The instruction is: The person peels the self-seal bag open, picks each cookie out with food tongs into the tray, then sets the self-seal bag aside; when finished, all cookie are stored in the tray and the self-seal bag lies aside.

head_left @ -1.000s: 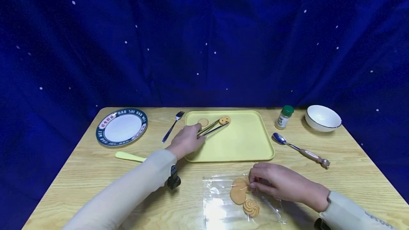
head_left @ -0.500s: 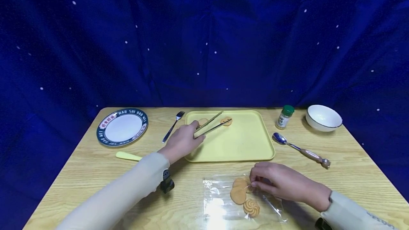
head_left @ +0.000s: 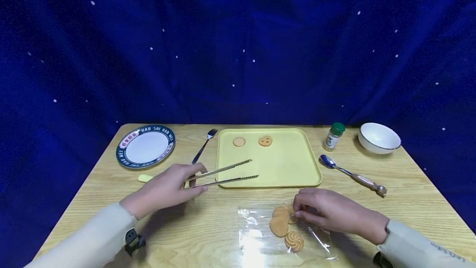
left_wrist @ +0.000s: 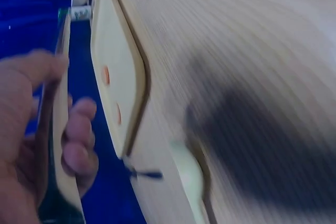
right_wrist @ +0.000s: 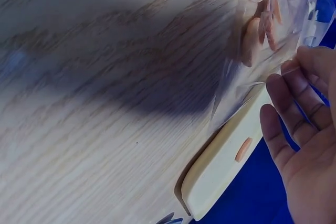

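Observation:
My left hand (head_left: 169,187) grips metal tongs (head_left: 223,169) by the bend. Their toothed arms stand spread, with nothing between them, over the near left corner of the yellow tray (head_left: 286,162). A plain round cookie (head_left: 239,141) and a cookie with dark spots (head_left: 265,141) lie apart on the tray's far side. My right hand (head_left: 331,214) pinches the edge of a clear plastic bag (head_left: 247,222) between thumb and forefinger; the other fingers spread in the right wrist view. Inside the bag are several plain cookies (head_left: 279,226) and a swirled one (head_left: 294,241).
At the back left lies a blue-rimmed plate (head_left: 146,147), with a fork (head_left: 202,148) beside the tray. A pale green handle (head_left: 145,178) shows behind my left hand. To the right are a green-capped shaker (head_left: 333,137), a spoon (head_left: 351,175) and a white bowl (head_left: 379,137).
The tongs opened and let go of the spotted cookie, which stays on the tray. My left hand drew back toward the near left with the tongs. My right hand kept its place.

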{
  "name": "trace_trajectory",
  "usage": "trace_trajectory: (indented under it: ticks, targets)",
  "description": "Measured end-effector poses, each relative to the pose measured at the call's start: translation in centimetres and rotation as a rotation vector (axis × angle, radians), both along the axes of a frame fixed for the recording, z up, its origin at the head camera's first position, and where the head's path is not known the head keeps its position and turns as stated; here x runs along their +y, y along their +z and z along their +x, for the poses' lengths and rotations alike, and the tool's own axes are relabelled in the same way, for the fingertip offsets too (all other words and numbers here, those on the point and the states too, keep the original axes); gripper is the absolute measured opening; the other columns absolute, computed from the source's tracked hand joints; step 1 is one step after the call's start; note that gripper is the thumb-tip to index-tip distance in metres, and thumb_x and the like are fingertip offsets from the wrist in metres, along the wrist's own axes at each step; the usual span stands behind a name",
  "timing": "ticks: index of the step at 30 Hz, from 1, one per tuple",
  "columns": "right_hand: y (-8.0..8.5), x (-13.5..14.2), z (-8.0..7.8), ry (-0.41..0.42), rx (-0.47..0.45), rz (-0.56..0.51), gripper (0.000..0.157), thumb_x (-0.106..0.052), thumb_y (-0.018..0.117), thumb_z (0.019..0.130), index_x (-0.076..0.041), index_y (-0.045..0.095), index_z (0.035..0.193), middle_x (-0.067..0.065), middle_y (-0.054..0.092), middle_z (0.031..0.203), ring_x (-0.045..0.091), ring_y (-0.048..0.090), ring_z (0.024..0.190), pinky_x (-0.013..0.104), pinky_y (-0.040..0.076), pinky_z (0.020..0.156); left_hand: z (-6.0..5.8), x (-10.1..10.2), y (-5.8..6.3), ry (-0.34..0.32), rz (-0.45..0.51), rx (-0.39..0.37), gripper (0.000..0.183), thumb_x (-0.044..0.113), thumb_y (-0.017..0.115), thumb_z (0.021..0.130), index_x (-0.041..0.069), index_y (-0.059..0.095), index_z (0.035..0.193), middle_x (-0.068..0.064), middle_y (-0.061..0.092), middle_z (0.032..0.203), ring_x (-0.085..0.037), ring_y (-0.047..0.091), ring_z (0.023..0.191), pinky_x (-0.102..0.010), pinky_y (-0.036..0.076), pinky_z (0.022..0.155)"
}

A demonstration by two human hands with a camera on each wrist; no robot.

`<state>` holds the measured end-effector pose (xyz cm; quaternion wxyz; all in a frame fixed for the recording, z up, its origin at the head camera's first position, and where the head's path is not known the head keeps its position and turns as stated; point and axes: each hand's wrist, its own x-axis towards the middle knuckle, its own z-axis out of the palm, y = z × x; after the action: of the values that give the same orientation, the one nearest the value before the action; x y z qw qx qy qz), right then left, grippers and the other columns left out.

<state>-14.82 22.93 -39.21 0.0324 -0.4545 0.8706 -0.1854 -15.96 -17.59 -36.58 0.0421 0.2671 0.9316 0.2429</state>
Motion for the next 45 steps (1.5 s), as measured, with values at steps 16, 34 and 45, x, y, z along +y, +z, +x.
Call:
trace_trajectory:
  ticks: [16,34,45]
  targets:
    - [1.0,-0.2,-0.5,0.014,-0.095,0.079,0.01,-0.022,0.062,0.095,-0.03,0.06,0.089,-0.021,0.054,0.087,-0.009,0.047,0.071,0.014,0.043,0.061,4.8,-3.5,-1.8,-0.306,-0.062,0.321,0.018,0.032,0.068,0.09,0.026,0.062,0.106,0.019,0.047,0.073,0.009,0.039,0.061,-0.005,0.031,0.056]
    - [1.2,-0.8,-0.8,0.052,-0.053,0.077,0.016,-0.017,0.064,0.092,-0.03,0.057,0.086,-0.021,0.052,0.084,-0.009,0.045,0.068,0.013,0.042,0.06,3.9,1.6,-3.7,-0.343,-0.059,0.037,0.024,0.041,0.055,0.097,0.021,0.061,0.11,0.017,0.05,0.076,0.005,0.043,0.063,-0.014,0.038,0.057]
    - [1.0,-0.9,-0.7,0.031,-0.073,0.103,0.014,-0.019,0.063,0.093,-0.03,0.058,0.088,-0.022,0.052,0.085,-0.009,0.045,0.069,0.014,0.043,0.062,3.1,3.5,-4.4,-0.415,-0.037,0.029,0.016,0.035,0.052,0.1,0.021,0.059,0.104,0.017,0.055,0.079,0.004,0.049,0.069,-0.014,0.043,0.065]
